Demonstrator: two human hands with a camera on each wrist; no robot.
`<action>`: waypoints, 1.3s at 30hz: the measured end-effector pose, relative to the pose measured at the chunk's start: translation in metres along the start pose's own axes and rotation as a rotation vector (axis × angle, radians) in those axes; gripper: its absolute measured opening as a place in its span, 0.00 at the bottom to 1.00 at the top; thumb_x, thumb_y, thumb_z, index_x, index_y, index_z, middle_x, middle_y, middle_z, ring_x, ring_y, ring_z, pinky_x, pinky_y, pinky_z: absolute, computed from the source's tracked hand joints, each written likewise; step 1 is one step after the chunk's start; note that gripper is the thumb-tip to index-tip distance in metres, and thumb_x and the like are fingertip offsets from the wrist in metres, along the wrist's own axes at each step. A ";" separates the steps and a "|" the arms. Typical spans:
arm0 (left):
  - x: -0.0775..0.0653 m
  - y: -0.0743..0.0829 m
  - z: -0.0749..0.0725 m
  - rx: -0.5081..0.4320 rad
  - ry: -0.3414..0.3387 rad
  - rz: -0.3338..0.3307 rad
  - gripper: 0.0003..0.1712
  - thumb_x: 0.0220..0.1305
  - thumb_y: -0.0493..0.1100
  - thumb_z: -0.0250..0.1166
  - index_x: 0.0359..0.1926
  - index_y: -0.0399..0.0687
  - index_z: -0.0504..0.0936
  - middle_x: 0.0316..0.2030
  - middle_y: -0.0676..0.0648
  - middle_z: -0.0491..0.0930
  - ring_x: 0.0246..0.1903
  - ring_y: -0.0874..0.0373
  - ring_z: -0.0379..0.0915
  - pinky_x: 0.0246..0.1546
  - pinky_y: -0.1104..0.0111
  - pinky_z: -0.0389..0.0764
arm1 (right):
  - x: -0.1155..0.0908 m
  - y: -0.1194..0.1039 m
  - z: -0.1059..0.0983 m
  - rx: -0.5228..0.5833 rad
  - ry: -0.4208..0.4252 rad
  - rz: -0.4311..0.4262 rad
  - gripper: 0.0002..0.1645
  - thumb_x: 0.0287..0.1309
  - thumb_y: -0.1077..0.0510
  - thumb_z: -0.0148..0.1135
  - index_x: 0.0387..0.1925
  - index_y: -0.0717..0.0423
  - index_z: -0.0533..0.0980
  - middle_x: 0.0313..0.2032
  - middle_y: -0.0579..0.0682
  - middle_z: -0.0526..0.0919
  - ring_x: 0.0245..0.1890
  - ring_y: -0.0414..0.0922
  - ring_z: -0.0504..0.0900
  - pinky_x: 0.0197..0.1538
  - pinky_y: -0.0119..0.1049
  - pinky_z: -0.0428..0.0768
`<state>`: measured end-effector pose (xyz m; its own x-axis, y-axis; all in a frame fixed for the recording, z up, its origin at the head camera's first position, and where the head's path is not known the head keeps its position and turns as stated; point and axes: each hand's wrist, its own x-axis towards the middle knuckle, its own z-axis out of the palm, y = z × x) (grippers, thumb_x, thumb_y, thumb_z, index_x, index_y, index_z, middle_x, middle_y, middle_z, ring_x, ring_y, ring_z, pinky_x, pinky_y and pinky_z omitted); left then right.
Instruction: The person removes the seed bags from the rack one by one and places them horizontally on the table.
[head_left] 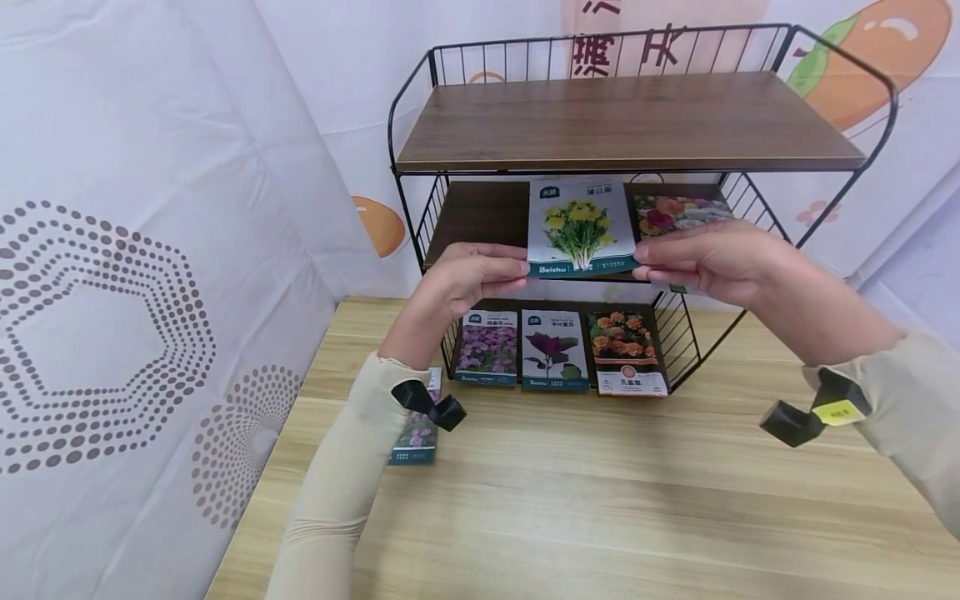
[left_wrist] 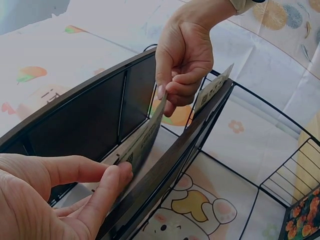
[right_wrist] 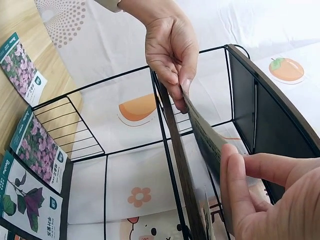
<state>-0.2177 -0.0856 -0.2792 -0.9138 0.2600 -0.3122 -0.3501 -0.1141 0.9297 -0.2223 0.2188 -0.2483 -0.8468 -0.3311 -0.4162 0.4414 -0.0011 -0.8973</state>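
We're prob. shelving the yellow-flower pkt point(head_left: 581, 227), upper ctr of frame, L hand point(head_left: 480, 273) & R hand point(head_left: 712, 260) pinching its edges; next likely needs lowering, then release.

The dandelion seed packet point(head_left: 579, 223) shows yellow blooms and green leaves on pale grey-white, above a teal band with white lettering. The perilla seed packet point(head_left: 553, 350) bears dark purple leaves on white, the marigold seed packet point(head_left: 625, 346) orange flowers on a dark ground above white. Purple-pink blossoms cover the shelved purple-flower seed packet point(head_left: 487, 348). The shelf board point(head_left: 622, 121) is dark brown with wood grain, its wire frame point(head_left: 630, 172) black. The tabletop point(head_left: 562, 492) is pale yellowish, streaked wood grain; brown dots form concentric hexagons on the whitish cloth point(head_left: 105, 333). Both sleeves point(head_left: 330, 500) are cream.
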 end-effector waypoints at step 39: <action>0.003 -0.005 -0.003 -0.027 0.020 0.036 0.20 0.65 0.26 0.66 0.58 0.28 0.80 0.38 0.42 0.84 0.31 0.57 0.86 0.35 0.74 0.90 | 0.003 0.007 0.003 -0.011 -0.009 -0.037 0.16 0.72 0.71 0.54 0.34 0.55 0.84 0.35 0.48 0.89 0.37 0.39 0.90 0.46 0.29 0.90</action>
<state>-0.2196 -0.0867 -0.2853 -0.9298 0.2361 -0.2824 -0.3219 -0.1495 0.9349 -0.2207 0.2150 -0.2555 -0.8598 -0.3399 -0.3811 0.4064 -0.0034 -0.9137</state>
